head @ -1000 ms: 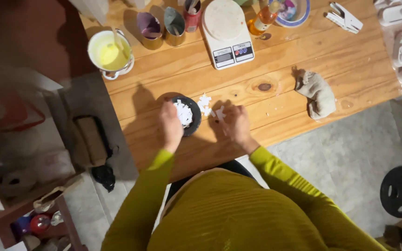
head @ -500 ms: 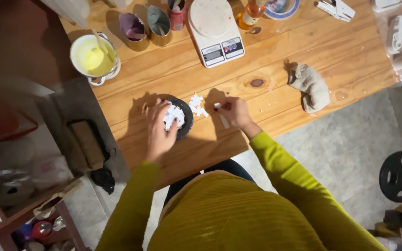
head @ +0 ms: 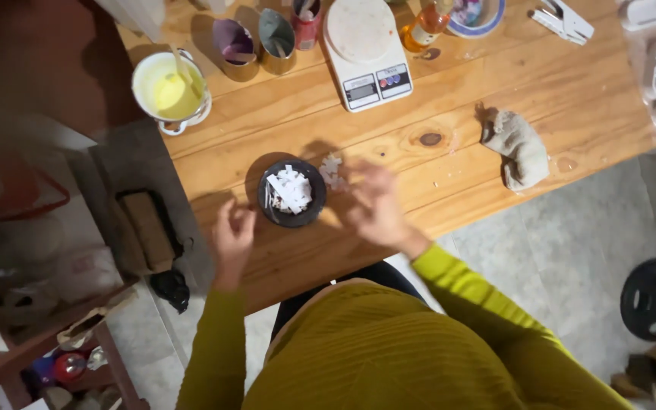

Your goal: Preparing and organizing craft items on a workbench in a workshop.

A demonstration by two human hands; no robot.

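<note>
The wooden table (head: 449,99) carries a kitchen scale (head: 366,49), a cup of yellow liquid (head: 170,91) and a crumpled cloth (head: 518,148) well apart from the work, while its near edge lies just below both hands, with bare boards between cloth and bowl. The small black bowl (head: 291,193) holds white pieces (head: 291,190), 1 loose pile (head: 332,171) just beside its rim. The step looks like loading the bowl: the right hand (head: 377,205), blurred, fingers spread and holding nothing visible, is near the pile and would need a pinch; the left hand (head: 233,231) is loosely curled, empty.
</note>
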